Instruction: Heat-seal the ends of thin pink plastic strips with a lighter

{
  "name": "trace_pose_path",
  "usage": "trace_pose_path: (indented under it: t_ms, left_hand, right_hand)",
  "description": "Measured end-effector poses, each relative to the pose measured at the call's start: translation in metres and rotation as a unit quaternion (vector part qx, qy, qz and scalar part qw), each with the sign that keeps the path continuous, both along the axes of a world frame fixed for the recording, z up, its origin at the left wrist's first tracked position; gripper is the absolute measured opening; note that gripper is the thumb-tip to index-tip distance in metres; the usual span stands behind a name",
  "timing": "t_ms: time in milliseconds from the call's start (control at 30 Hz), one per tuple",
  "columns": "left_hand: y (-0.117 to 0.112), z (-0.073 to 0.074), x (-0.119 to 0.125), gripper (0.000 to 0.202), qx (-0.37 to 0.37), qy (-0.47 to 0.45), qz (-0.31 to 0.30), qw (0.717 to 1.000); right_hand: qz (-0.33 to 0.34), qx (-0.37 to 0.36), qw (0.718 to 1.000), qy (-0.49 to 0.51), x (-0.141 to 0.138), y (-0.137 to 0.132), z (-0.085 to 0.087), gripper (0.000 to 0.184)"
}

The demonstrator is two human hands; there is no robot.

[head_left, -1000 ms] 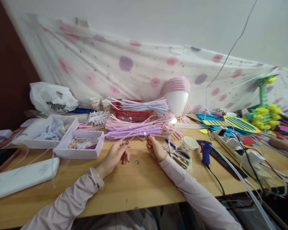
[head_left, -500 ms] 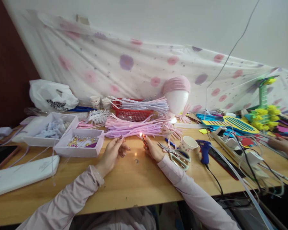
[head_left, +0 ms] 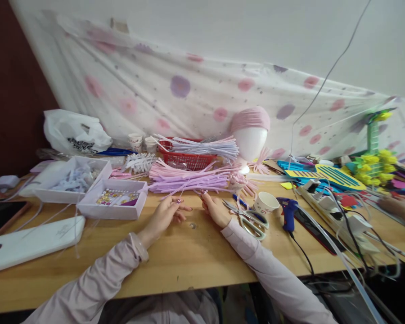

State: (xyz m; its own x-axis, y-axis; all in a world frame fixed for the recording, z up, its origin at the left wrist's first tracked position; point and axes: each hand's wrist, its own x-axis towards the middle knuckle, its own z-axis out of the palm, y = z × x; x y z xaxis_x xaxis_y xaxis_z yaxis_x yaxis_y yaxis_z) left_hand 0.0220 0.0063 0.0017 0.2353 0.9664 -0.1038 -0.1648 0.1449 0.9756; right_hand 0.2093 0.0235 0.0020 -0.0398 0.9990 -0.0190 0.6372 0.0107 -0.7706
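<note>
My left hand (head_left: 167, 213) rests on the wooden table (head_left: 195, 256), thumb and forefinger pinched on a thin pale strand (head_left: 185, 194), the other fingers loosely spread. My right hand (head_left: 214, 208) sits close beside it, curled in a fist around a small lighter that is mostly hidden, and no flame shows. Both hands lie just in front of a pile of pink and lilac pipe cleaners (head_left: 189, 182).
Scissors (head_left: 248, 217), a paper cup (head_left: 266, 202) and a blue glue gun (head_left: 288, 211) lie right of my hands, then a power strip (head_left: 324, 198) with cables. White boxes (head_left: 113, 203), a white case (head_left: 30, 243), a red basket (head_left: 187, 159) and a foam head (head_left: 249, 140) stand around. Another person's hand (head_left: 398, 210) is at far right.
The flame at my right hand has gone out. Both hands have dropped slightly toward the table, and my left fingers have spread more.
</note>
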Motion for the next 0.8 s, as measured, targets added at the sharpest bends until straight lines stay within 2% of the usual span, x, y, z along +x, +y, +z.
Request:
trace_pose_path:
  t_ms: [233, 333, 467, 533, 667, 800]
  left_hand:
    - [0.003, -0.005, 0.000, 0.040, 0.039, 0.098, -0.046, 0.993]
    - [0.000, -0.006, 0.001, 0.041, 0.056, 0.123, -0.064, 0.989]
    - [-0.004, -0.005, 0.004, 0.041, 0.080, 0.128, -0.068, 0.986]
    - [-0.005, -0.005, 0.005, 0.041, 0.083, 0.125, -0.062, 0.987]
    - [-0.005, -0.006, 0.006, 0.041, 0.093, 0.114, -0.048, 0.988]
    - [-0.005, -0.009, 0.007, 0.042, 0.104, 0.099, -0.043, 0.989]
  right_hand:
    - [-0.016, 0.032, 0.999, 0.020, 0.002, 0.004, -0.005, 0.056]
    - [-0.020, 0.050, 0.994, 0.096, 0.002, 0.010, -0.010, 0.054]
    - [-0.040, 0.009, 0.974, 0.223, -0.002, 0.020, -0.010, 0.052]
    - [-0.038, 0.008, 0.967, 0.250, -0.005, 0.025, -0.009, 0.051]
    - [-0.038, 0.046, 0.970, 0.235, -0.008, 0.036, -0.007, 0.049]
    - [-0.041, 0.049, 0.975, 0.211, -0.006, 0.048, -0.010, 0.048]
